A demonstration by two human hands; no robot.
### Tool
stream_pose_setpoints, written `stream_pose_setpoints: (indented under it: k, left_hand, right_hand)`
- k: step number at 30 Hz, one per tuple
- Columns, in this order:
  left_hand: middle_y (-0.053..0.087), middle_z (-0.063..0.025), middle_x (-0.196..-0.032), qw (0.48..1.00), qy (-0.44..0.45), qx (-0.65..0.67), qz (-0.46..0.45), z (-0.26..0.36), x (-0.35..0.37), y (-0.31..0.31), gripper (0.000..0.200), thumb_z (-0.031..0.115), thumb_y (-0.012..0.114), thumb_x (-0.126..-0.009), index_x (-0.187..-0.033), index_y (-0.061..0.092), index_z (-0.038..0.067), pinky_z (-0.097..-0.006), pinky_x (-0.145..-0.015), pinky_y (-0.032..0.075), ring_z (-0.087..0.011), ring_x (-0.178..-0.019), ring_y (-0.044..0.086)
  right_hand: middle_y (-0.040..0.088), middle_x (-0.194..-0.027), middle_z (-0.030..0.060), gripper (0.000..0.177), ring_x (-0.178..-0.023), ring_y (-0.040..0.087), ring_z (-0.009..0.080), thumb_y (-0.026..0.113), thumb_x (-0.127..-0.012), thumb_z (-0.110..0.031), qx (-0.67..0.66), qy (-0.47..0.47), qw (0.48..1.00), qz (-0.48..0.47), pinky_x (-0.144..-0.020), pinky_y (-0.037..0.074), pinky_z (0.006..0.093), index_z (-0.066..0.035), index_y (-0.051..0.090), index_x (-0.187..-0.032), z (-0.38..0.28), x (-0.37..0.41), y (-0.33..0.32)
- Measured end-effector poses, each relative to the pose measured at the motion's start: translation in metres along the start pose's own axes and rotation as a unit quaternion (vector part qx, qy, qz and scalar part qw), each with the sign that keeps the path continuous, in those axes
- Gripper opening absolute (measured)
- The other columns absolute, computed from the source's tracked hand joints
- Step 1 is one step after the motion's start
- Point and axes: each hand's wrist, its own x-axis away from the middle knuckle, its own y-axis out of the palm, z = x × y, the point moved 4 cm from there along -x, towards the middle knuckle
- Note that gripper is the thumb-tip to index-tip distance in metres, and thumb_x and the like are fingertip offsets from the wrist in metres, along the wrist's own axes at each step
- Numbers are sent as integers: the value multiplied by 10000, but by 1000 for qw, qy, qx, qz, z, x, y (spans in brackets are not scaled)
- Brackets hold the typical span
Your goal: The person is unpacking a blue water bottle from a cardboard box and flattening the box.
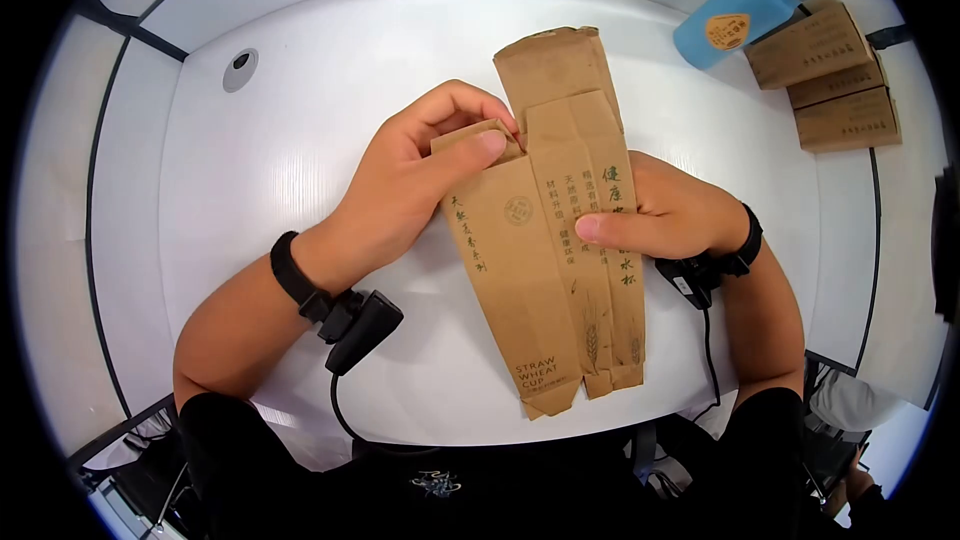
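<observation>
A brown cardboard box (515,270), partly flattened, with green Chinese characters and "STRAW WHEAT CUP" printed on it, is held over the white table. Its top flap stands up and its lower flaps are loose. My left hand (430,160) pinches the upper left edge, thumb on the front and fingers behind. On the right side, my right hand (665,215) grips the box with its thumb across the printed panel; its other fingers are hidden behind the cardboard. Each wrist wears a black strap with a cabled device.
At the back right of the white table (330,60), a blue cup (740,15) with an orange label lies beside several stacked brown boxes (848,122). A round cable hole (240,70) is at the back left. Pale partitions surround the table. Part of another person (858,480) shows at lower right.
</observation>
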Motion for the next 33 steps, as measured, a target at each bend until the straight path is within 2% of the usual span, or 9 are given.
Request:
stream_pose_setpoints:
  k: [10,16,19,24,27,33]
  left_hand:
    - [695,-23,-1145,1000,-20,-12,18,1,1,-2,144,212,658,-1101,-1145,627,79,-270,-886,540,-76,-1030,652]
    - [682,-17,-1094,1000,-6,23,-3,-4,-2,-8,120,200,646,-1096,-1074,601,91,-265,-857,540,-79,-991,650]
    - [696,-29,-1093,999,0,35,-3,-4,-2,-6,109,193,609,-1106,-1073,602,89,-264,-848,547,-85,-986,661]
    - [718,-45,-1103,997,-24,67,13,-1,-1,-2,151,185,524,-1133,-1132,624,72,-273,-837,565,-90,-988,680]
    - [716,-41,-1112,997,-18,72,16,-2,0,-2,159,185,528,-1130,-1154,628,64,-275,-835,571,-92,-993,680]
    - [688,-45,-1170,999,-7,37,13,-3,-1,-2,72,100,585,-1086,-1139,617,64,-285,-920,560,-110,-1065,665]
  right_hand:
    - [717,-1276,246,464,-1151,714,362,594,-1090,-330,33,-16,999,-6,-1002,559,425,48,683,-1345,-3,-2,-1]
    - [714,-1266,252,474,-1166,705,372,598,-1091,-349,69,-65,995,17,-1019,550,427,49,690,-1331,0,-3,1]
    - [717,-1255,250,488,-1146,715,363,613,-1085,-377,80,-66,994,15,-994,561,422,50,704,-1304,-1,-4,1]
    - [737,-1181,233,504,-1018,753,334,678,-1049,-406,66,-67,995,15,-877,596,394,51,729,-1254,3,-4,-1]
    - [744,-1156,228,500,-995,755,329,694,-1039,-399,62,-79,995,25,-860,599,389,52,729,-1253,5,-5,0]
    - [750,-1131,220,485,-984,754,311,710,-1025,-385,54,-83,995,32,-850,595,387,51,733,-1236,3,-4,1]
